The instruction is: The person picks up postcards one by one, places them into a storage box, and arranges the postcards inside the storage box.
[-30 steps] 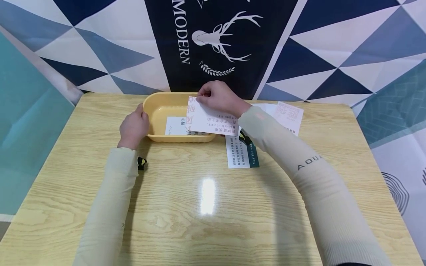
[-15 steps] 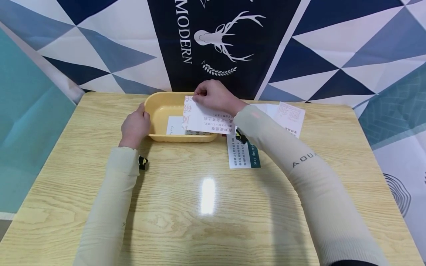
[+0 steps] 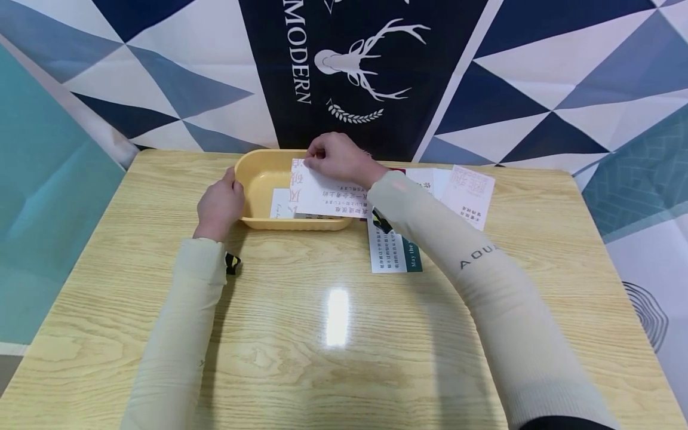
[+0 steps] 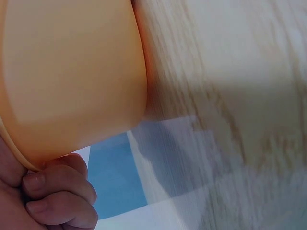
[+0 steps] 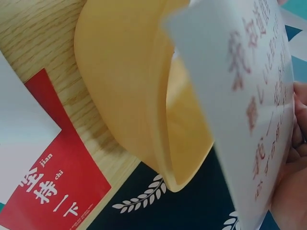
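Note:
A yellow plastic basket (image 3: 295, 224) stands on the table against the patterned backdrop. My left hand (image 3: 219, 206) grips its left end; in the left wrist view the curled fingers (image 4: 64, 196) show at the rim. Above the basket's right part, my right hand (image 3: 338, 158) pinches a white card (image 3: 333, 197) with red and dark lettering by its far edge. Inside the basket lies another white card (image 3: 279, 202), partly covered by the held one. The right wrist view shows the held card (image 5: 240, 96) tilted over the basket's end.
Several cards lie right of the basket: a green-edged one (image 3: 395, 254), a pink-printed one (image 3: 469, 194) and a red one (image 5: 72, 167) partly under a white card. My right forearm hides part of them. The backdrop (image 3: 457, 143) rises just behind the table's back edge.
My right hand has carried the white card a little left, further over the basket. More of the cards on the right shows now. The left hand keeps its grip on the basket.

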